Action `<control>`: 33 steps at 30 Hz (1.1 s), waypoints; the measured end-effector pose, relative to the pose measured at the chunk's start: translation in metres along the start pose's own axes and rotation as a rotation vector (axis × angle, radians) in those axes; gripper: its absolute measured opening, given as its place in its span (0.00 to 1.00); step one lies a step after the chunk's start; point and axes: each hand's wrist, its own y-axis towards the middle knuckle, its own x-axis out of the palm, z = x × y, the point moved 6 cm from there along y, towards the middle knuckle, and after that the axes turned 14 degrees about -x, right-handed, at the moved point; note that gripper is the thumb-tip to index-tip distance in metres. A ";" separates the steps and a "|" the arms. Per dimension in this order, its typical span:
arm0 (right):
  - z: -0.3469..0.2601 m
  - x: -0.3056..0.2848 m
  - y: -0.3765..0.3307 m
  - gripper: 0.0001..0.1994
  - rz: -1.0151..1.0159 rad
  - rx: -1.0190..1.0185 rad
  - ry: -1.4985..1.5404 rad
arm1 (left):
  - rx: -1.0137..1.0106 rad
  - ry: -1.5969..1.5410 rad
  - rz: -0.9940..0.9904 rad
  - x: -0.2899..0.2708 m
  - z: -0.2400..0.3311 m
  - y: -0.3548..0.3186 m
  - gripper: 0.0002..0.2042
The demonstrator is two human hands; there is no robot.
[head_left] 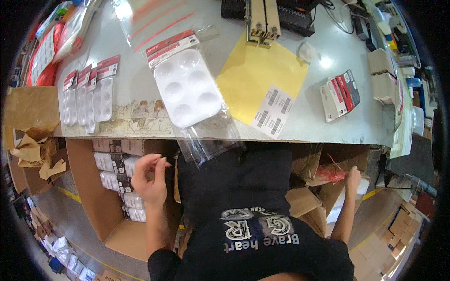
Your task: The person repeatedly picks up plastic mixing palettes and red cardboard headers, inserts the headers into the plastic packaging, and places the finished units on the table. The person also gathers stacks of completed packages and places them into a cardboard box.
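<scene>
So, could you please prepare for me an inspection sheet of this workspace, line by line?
Surface: pale table, worn near its front edge.
Work items: bagged white palette, with clear plastic overhanging the front edge; more bagged palettes at left; label sheet on yellow sheet.
Clutter: crumpled whitish scrap; torn brown paper at far left.
Grips: left grip by the open left carton, fingers curled, nothing seen held; right grip beside red plastic, contact unclear.
Cables: black cables, upper right.
Surroundings: left carton contains white packages; yellow floor line.
</scene>
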 end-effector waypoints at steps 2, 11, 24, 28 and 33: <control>-0.023 -0.041 0.007 0.11 0.173 -0.107 0.014 | 0.590 0.383 -0.006 0.012 0.024 -0.013 0.14; -0.325 -0.239 -0.055 0.13 1.011 -1.753 0.465 | 1.104 0.711 -0.102 0.041 0.016 -0.016 0.17; -0.282 -0.303 -0.084 0.04 0.632 -1.530 2.068 | 0.546 -0.544 0.105 -0.040 0.084 -0.022 0.16; -0.285 -0.273 -0.108 0.09 0.501 -1.443 2.220 | 0.492 -0.605 0.077 -0.032 0.075 -0.056 0.13; -0.289 -0.235 -0.113 0.04 0.489 -1.052 1.906 | 0.234 -0.525 0.105 -0.019 0.038 -0.068 0.07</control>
